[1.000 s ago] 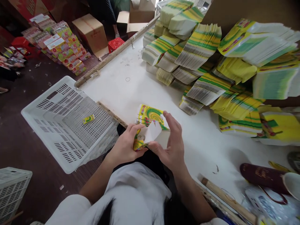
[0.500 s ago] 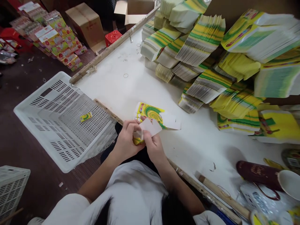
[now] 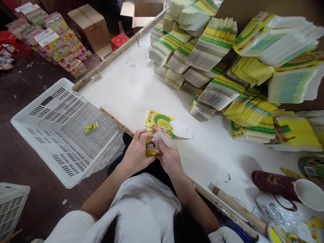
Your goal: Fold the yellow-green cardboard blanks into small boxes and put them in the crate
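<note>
A small yellow carton (image 3: pixel 151 151) with a white flap is held between both hands at the table's near edge. My left hand (image 3: pixel 138 148) grips its left side, fingers curled over the top. With thumb and fingers closed, my right hand (image 3: pixel 170 157) holds its white flap from the right. Just beyond the hands, a printed yellow and green flat carton (image 3: pixel 162 121) lies on the white table (image 3: pixel 113 81). A small yellow box (image 3: pixel 91 127) rests inside the white perforated basket (image 3: pixel 67 180) on the left.
Stacks of folded cartons (image 3: pixel 212 44) fill the table's far right. A maroon mug (image 3: pixel 273 184) and a wooden stick (image 3: pixel 240 209) lie at the near right. Beyond the table's left edge are a red stool (image 3: pixel 119 41), a cardboard box (image 3: pixel 89 28) and stacked colourful boxes (image 3: pixel 58 44).
The white flap has folded down toward the carton, and more of its yellow printed side shows. My right hand has shifted slightly right. The whole view has moved a little.
</note>
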Tool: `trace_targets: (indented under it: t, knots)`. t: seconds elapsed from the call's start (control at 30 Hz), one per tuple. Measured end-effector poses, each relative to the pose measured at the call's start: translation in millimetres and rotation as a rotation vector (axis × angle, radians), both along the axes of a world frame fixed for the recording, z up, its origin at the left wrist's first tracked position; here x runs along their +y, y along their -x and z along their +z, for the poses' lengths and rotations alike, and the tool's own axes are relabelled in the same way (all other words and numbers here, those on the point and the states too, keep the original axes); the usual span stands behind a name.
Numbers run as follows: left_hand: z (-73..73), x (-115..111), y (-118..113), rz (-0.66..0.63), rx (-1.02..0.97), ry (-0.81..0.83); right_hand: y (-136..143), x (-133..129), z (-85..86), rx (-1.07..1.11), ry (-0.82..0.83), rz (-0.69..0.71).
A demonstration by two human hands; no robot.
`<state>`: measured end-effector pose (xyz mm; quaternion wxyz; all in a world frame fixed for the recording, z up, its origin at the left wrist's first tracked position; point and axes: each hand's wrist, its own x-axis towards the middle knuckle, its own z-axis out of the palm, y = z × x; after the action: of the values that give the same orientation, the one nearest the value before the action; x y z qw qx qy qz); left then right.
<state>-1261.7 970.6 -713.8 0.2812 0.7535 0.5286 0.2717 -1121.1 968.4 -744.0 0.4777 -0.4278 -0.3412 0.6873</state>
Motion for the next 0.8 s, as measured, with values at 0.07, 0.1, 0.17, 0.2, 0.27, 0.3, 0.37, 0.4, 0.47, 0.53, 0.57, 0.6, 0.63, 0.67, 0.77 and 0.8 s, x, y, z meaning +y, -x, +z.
trace_targets:
  t: [0.07, 0.1, 0.17, 0.2, 0.27, 0.3, 0.37, 0.4, 0.47, 0.53, 0.57, 0.6, 0.63, 0.67, 0.77, 0.8]
  knots:
    - [-1.4, 0, -1, -0.012, 0.008, 0.023, -3, -2, 4.9, -0.047, -0.079, 0.067]
    - [-2.9, 0, -1, -0.03, 0.007, 0.02, -4, -3, 8.0, -0.12, -0.145, 0.12]
    - [-6.2, 0, -2, -0.072, 0.006, -0.021, -8, -5, 13.3, -0.301, -0.296, 0.232]
    - [-7.4, 0, -3, -0.081, 0.001, -0.048, -9, -5, 14.5, -0.374, -0.362, 0.279]
    - [-7.6, 0, -3, -0.066, -0.011, -0.076, -12, -4, 13.2, -0.445, -0.446, 0.303]
    - [-6.4, 0, -3, -0.043, -0.008, -0.075, -13, -3, 10.8, -0.45, -0.456, 0.277]
    - [-1.9, -1, 0, 0.012, 0.049, -0.057, -15, 0, 4.7, -0.433, -0.406, 0.156]
    - [0.8, -1, 2, 0.03, 0.096, -0.047, -16, 1, 1.8, -0.425, -0.361, 0.071]
    - [5.3, 0, 10, 0.047, 0.148, -0.032, -19, 3, -1.7, -0.429, -0.324, -0.041]
    - [7.9, 1, 18, 0.047, 0.115, -0.047, -22, 3, -1.8, -0.501, -0.431, -0.014]
    - [8.6, 2, 22, 0.047, 0.089, -0.065, -23, 4, -1.0, -0.557, -0.523, 0.04]
    - [9.1, 4, 25, 0.046, 0.07, -0.083, -24, 4, -0.1, -0.613, -0.617, 0.104]
    - [9.6, 5, 27, 0.042, 0.061, -0.096, -24, 4, 0.8, -0.664, -0.696, 0.153]
    - [10.1, 7, 29, 0.032, 0.052, -0.1, -25, 5, 1.3, -0.703, -0.749, 0.179]
    - [12.2, 10, 29, -0.001, -0.013, -0.08, -29, 8, 1.9, -0.716, -0.803, 0.145]
    - [12.8, 10, 29, 0.0, -0.04, -0.078, -32, 9, 2.4, -0.695, -0.806, 0.119]
